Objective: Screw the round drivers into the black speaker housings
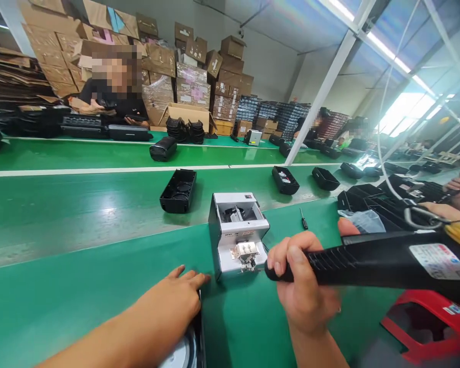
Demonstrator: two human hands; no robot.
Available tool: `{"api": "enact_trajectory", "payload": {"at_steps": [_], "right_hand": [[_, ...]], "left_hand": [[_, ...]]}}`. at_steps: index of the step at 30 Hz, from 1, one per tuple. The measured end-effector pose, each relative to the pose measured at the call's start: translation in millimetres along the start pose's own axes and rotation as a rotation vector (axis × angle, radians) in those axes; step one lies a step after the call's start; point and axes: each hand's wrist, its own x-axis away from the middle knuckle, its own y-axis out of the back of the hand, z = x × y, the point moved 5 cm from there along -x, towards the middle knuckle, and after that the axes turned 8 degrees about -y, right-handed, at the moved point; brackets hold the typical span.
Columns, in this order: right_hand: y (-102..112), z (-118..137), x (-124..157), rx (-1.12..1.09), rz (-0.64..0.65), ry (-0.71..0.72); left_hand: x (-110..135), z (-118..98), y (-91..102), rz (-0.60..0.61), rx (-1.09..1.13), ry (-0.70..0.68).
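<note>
Two hands in view, one electric screwdriver, one screw feeder. Left hand [172, 299] open, fingers spread, forearm across the lower left corner, palm down on the edge of one black housing [199, 327] at the bottom of the view. Right hand [302, 276] closed around one black electric screwdriver [371, 260], front end pointing left, just beside one silver screw feeder [237, 235] standing on the green conveyor belt [80, 327] between both hands. Near the feeder, one small screwdriver [303, 219] lying on the belt, and farther ahead, at least four black housings [178, 190]. To the right, one clear plastic bag [362, 221], and below the tool, one red stool [425, 327]
</note>
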Motion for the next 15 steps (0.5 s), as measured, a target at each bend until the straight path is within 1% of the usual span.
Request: {"api": "enact_trajectory", "payload": {"at_steps": [2, 3, 5, 6, 7, 9, 11, 13, 15], "right_hand": [[-2, -4, -9, 0.045, 0.009, 0.05], [-3, -7, -13, 0.063, 0.022, 0.064], [-3, -16, -19, 0.092, 0.048, 0.071], [-2, -22, -20, 0.109, 0.062, 0.064], [-2, -27, -21, 0.127, 0.074, 0.047], [-1, -36, -21, 0.158, 0.083, -0.007], [-1, -41, -19, 0.175, 0.079, -0.064], [-3, -40, -14, 0.182, 0.081, -0.099], [-5, -38, -5, 0.176, 0.097, -0.155]], "left_hand": [[11, 6, 0.4, -0.057, 0.093, -0.024], [16, 10, 4.2, -0.112, 0.168, -0.02], [25, 19, 19.4, -0.243, 0.33, 0.014], [26, 23, 29.9, -0.298, 0.377, 0.035], [25, 26, 42.3, -0.345, 0.372, 0.047], [13, 28, 70.0, -0.45, 0.266, 0.058], [-9, 29, 95.5, -0.583, 0.127, 0.097], [-36, 31, 110.4, -0.671, 0.057, 0.159], [-65, 33, 114.8, -0.7, 0.028, 0.194]]}}
